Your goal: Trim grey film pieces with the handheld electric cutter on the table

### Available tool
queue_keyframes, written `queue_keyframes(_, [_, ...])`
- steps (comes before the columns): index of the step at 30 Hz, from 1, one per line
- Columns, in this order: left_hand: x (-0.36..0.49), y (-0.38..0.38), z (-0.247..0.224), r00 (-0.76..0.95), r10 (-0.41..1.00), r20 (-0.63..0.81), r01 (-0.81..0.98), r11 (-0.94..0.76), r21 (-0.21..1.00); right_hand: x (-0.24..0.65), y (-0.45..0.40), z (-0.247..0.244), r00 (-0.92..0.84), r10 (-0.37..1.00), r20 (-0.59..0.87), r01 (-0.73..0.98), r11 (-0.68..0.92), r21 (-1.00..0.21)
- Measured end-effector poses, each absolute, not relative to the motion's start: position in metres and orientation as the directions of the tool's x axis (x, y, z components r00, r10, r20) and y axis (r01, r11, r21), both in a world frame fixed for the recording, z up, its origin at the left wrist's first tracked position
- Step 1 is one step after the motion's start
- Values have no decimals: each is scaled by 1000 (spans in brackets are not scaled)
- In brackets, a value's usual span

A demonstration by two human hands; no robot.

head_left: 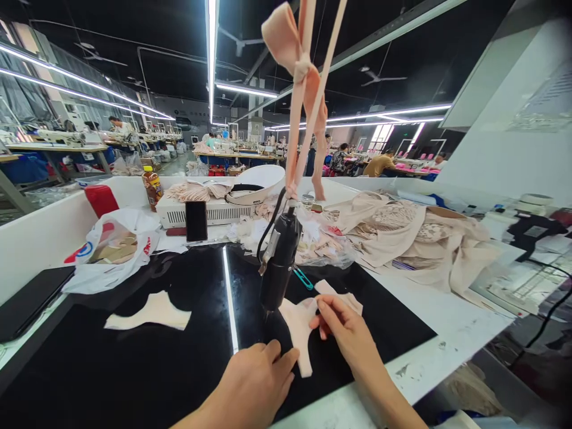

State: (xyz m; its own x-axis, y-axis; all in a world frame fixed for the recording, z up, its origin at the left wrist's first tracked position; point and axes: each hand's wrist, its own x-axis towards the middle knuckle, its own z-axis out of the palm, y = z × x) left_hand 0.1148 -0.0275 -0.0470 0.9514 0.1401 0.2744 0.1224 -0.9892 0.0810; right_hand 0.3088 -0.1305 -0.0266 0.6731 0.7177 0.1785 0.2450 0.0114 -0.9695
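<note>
Your right hand [342,322] pinches the cloth [298,325] near the mat's [111,369] near edge.
Your left hand [257,370], apart, touches it; I cannot tell whether it grips. The tool [280,259] hangs just beside. By the mat's far left corner, print [84,249] on the bag [96,277] is red and blue; it and the bottle's [152,186] label cannot be read.

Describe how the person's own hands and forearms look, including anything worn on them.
The left hand and right hand are both bare: no gloves, rings or watch show. The visible parts of the left forearm and right forearm are uncovered too, with no sleeves in view.
</note>
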Motion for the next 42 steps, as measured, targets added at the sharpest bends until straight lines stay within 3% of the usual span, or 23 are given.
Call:
queue_keyframes(5, [115, -26, -47, 958, 147, 246, 126, -987, 101, 313, -109, -2, 741, 611, 280, 167, 235, -957])
queue_keyframes(12, [116, -28, -40, 977, 172, 127, 155, -979, 132, 308, -116, 31, 776, 308, 551, 321, 559, -764])
queue_keyframes(16, [116, -29, -37, 974, 207, 97, 185, -964, 193, 291, -133, 38, 736, 341, 585, 297, 614, -732])
queue_keyframes(19, [115, -24, -36, 962, 257, 87, 216, -920, 327, 270, -145, 32, 708, 475, 522, 187, 587, -788])
queue_keyframes(21, [113, -18, -34, 948, 309, 80, 217, -808, 548, 256, -150, 24, 706, 571, 418, 57, 543, -838])
queue_keyframes(23, [111, -12, -30, 932, 362, 31, 185, -548, 816, 242, -154, 14, 684, 657, 317, -63, 485, -872])
queue_keyframes(25, [108, -8, -24, 923, 383, -40, 130, -213, 968, 230, -155, 3, 647, 717, 261, -113, 428, -897])
queue_keyframes(27, [103, -7, -18, 922, 376, -94, 90, 27, 996, 220, -153, -6, 609, 761, 225, -130, 376, -917])
queue_keyframes(30, [93, -8, -12, 911, 387, -140, 85, 156, 984, 211, -148, -16, 558, 809, 186, -91, 282, -955])
queue_keyframes(33, [78, -5, -9, 886, 428, -177, 106, 185, 977, 205, -142, -20, 530, 838, 134, -24, 173, -985])
queue_keyframes(42, [27, 18, -1, 795, 564, -223, 165, 154, 974, 200, -128, -44, 486, 874, -22, -35, -6, -999])
